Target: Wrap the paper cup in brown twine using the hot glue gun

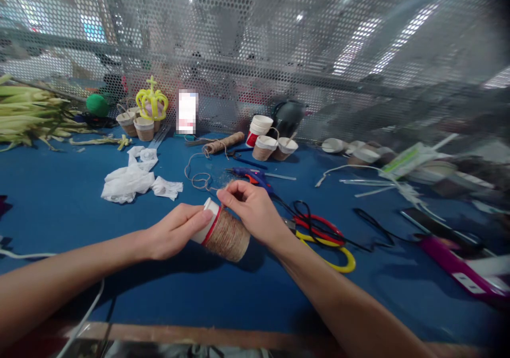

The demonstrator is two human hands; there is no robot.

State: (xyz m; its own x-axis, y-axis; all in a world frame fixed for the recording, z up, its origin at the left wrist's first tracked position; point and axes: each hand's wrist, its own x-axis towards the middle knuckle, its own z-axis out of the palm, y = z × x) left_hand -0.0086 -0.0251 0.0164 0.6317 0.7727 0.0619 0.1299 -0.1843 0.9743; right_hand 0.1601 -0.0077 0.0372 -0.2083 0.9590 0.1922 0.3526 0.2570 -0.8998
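A paper cup (228,237) lies tilted between my hands, most of its side wrapped in brown twine, with a red and white band bare near the rim. My left hand (178,229) grips it at the white rim end, thumb on top. Against the edge of the wrapping, my right hand (250,205) pinches the twine between thumb and fingers. From there the loose twine (200,181) curls back over the table to a twine roll (223,143). Just behind my right hand lies a blue glue gun (252,176).
Scissors with red and yellow handles (346,260) and a black cord lie right of my right hand. Crumpled white tissue (128,181) is at left. Twine-wrapped cups (264,148) stand at the back before a perforated metal screen (239,71). A purple power strip (458,267) sits far right.
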